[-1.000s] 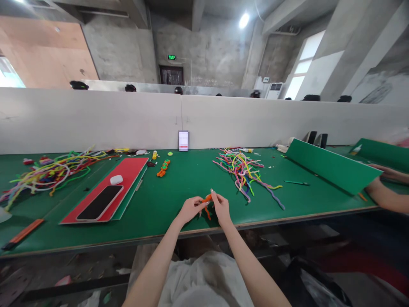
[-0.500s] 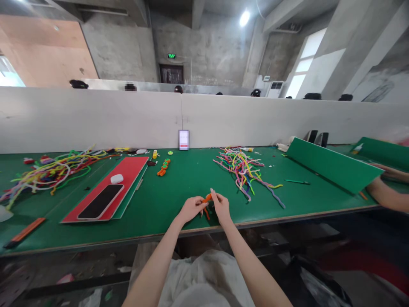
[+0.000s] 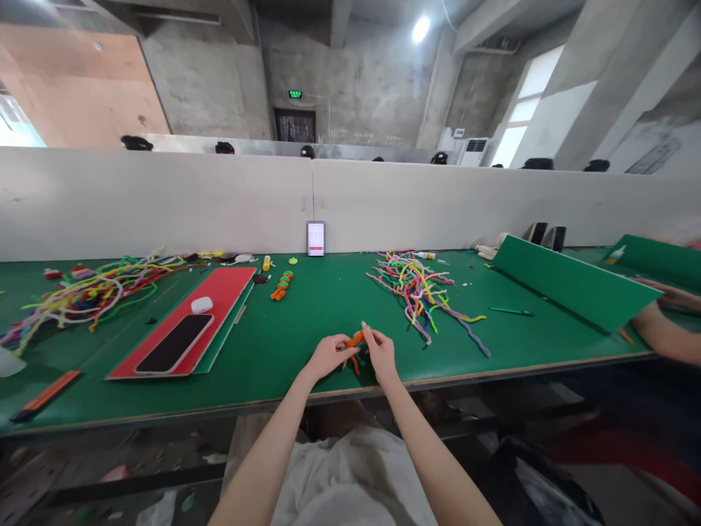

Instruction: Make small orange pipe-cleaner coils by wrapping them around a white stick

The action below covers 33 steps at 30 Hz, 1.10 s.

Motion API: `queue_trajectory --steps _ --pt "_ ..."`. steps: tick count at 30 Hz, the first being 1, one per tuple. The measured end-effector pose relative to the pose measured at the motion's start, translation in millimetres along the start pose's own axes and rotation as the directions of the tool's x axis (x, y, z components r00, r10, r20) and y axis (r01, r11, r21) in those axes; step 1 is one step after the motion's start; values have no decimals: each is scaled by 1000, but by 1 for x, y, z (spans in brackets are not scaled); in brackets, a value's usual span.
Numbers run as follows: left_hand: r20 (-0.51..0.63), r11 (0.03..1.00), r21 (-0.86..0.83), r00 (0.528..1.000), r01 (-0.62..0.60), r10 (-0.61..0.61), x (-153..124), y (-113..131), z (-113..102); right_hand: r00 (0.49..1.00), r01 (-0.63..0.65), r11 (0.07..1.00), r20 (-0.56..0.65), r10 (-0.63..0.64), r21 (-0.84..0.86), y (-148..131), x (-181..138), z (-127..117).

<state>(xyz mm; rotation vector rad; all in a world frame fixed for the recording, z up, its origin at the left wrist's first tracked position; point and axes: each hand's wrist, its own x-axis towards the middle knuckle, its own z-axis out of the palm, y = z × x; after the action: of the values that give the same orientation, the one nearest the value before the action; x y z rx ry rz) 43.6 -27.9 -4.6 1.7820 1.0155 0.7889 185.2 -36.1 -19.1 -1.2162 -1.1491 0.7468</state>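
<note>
My left hand (image 3: 328, 355) and my right hand (image 3: 379, 354) meet just above the front edge of the green table (image 3: 307, 321). Both pinch one small orange pipe cleaner piece (image 3: 355, 340), which is bent between the fingertips, with an end hanging down below them. A heap of mixed-colour pipe cleaners (image 3: 420, 288) lies beyond my right hand. A small orange and green twisted piece (image 3: 281, 285) rests further back, left of centre.
A red board (image 3: 219, 299) carries a black phone (image 3: 174, 343) and a white earbud case (image 3: 201, 305). More pipe cleaners (image 3: 82, 292) sprawl at the far left. A green board (image 3: 569, 285) slants at right, beside another person's forearm (image 3: 660, 332). A white partition (image 3: 312, 204) backs the table.
Both hands stay in the same spot, still working the orange piece; only the fingers shift slightly. The view has tilted a little.
</note>
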Motion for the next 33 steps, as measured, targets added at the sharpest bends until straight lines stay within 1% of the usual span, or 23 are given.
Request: queue_trajectory --steps 10,19,23,29,33 --pt "15 999 53 1000 0 -1 -2 3 -1 1000 -25 1000 -15 25 18 -2 1 0" --pt "28 993 107 999 -43 41 -5 10 -3 999 -17 999 -51 18 33 -5 1 0" --pt "11 995 102 1000 -24 23 -3 10 -3 999 -23 999 -24 24 44 -8 0 1" --pt "12 996 90 1000 -10 9 -2 8 -4 997 -18 996 70 12 86 -10 0 -2" --pt "9 996 92 1000 -11 10 -3 7 -3 998 -16 995 66 10 96 -7 1 -3"
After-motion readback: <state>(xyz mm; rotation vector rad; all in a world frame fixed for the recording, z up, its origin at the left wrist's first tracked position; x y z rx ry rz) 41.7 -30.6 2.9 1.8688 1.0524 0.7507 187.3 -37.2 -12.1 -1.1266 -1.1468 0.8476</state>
